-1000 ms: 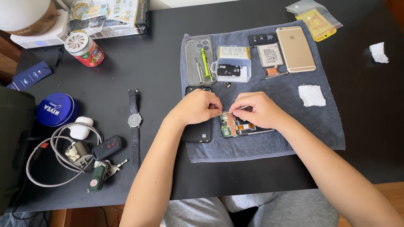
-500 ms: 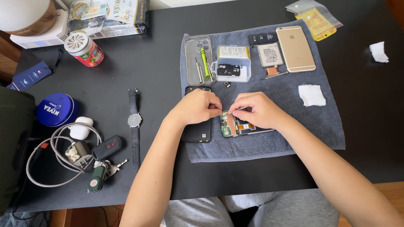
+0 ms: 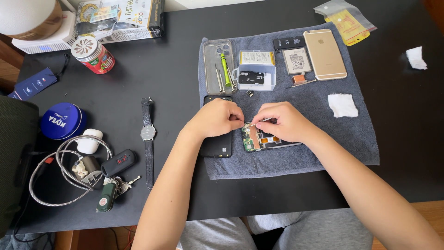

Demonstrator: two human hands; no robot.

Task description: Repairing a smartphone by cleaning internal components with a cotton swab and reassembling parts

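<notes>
An opened phone [image 3: 259, 140] with its green circuit board showing lies on a grey towel [image 3: 342, 139]. My right hand [image 3: 284, 122] rests on it and pinches thin metal tweezers [image 3: 264, 121] whose tip points left over the board. My left hand [image 3: 217, 118] is curled beside it, fingertips meeting the tweezers' tip, and it lies over a black phone [image 3: 217, 146]. What my left fingers hold is too small to tell.
On the towel: a clear phone case [image 3: 217, 58] holding a green screwdriver [image 3: 225, 69] and tools, a small plastic box [image 3: 257, 74], a battery [image 3: 297, 60], a gold phone [image 3: 324, 54], a white wipe [image 3: 342, 105]. Left on the black table: a wristwatch [image 3: 148, 134], keys [image 3: 113, 185], cable, blue tin [image 3: 61, 121].
</notes>
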